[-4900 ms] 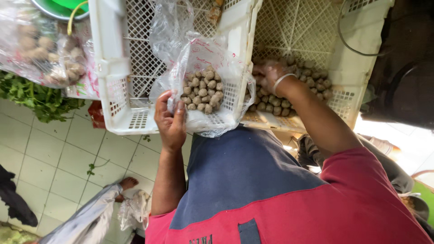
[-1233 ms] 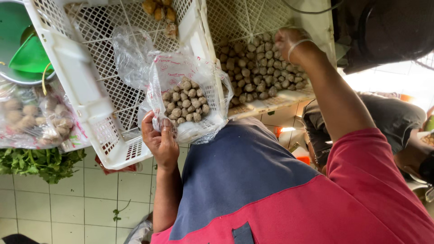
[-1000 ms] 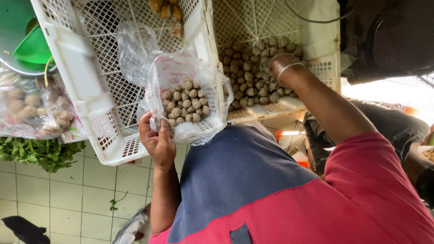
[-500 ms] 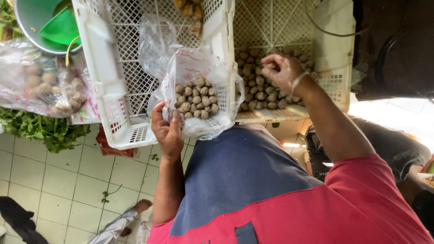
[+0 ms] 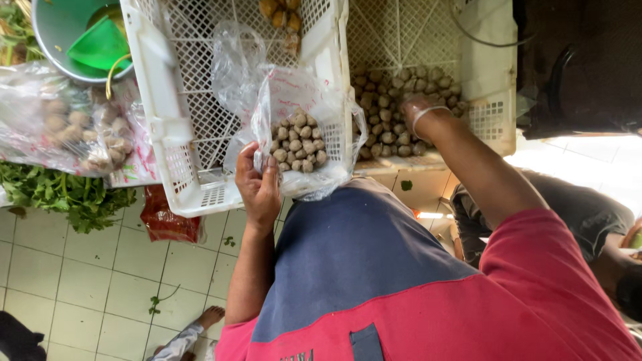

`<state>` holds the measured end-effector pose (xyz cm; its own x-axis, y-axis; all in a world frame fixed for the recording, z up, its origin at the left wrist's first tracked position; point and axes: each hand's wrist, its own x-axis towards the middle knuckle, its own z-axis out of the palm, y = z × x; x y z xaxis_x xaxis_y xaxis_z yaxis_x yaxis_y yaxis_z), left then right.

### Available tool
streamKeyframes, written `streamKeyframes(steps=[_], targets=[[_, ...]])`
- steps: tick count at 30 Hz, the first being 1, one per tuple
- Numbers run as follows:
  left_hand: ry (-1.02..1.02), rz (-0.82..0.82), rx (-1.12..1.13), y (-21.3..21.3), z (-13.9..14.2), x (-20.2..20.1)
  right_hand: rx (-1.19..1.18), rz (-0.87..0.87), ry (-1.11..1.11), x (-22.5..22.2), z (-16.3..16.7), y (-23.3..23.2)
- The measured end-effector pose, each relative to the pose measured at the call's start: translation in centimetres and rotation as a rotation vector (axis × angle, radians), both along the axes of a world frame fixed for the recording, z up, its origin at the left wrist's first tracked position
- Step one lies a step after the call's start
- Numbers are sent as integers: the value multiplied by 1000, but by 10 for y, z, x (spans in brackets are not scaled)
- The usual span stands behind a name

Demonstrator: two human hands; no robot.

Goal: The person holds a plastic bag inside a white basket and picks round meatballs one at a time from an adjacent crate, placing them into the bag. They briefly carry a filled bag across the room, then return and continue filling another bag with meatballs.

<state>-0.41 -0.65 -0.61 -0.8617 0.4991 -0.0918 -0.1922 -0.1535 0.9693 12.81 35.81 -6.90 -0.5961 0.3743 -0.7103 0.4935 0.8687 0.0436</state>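
Holding a clear plastic bag point(image 5: 301, 127) by its lower edge, the left hand point(image 5: 259, 184) had its grip clenched on the gathered plastic, thumb and fingers pinching the film just beside the load inside. The bag hung in front of a white lattice crate point(image 5: 167, 120) and held a heap of small round brown tubers point(image 5: 297, 142), settled in its lower part, while the upper part of the bag stood loose and crumpled against the crate's wall. The right hand point(image 5: 420, 112), with a thin bracelet at the wrist, reached into a second white crate point(image 5: 491, 87) just beside the first and lay on a pile of the same brown tubers point(image 5: 388, 110); whether its grip was clenched on any of them could not be told, since the fingers were buried among them. A few yellowish tubers point(image 5: 281, 12) lay at the far end of the first crate. To the left sat another clear bag of pale round tubers point(image 5: 73, 134), leafy greens point(image 5: 63, 194) beneath it, and a metal bowl with a green scoop point(image 5: 97, 43) inside. A red packet point(image 5: 166, 220) lay on the tiled floor point(image 5: 80, 281) below the crate. The person wore a red and blue shirt point(image 5: 401, 281).
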Motion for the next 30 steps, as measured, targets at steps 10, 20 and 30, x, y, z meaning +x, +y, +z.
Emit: streamKeyframes(steps=[10,20,30], targets=[[16,-64,65,-2,-2,-1,-235,-411,636,-14,35,-12],[32,-57,61,1,4,-1,-334,-487,656,-18,83,-5],[59,-53,23,-2,3,1,87,-17,-25,-18,-7,-1]])
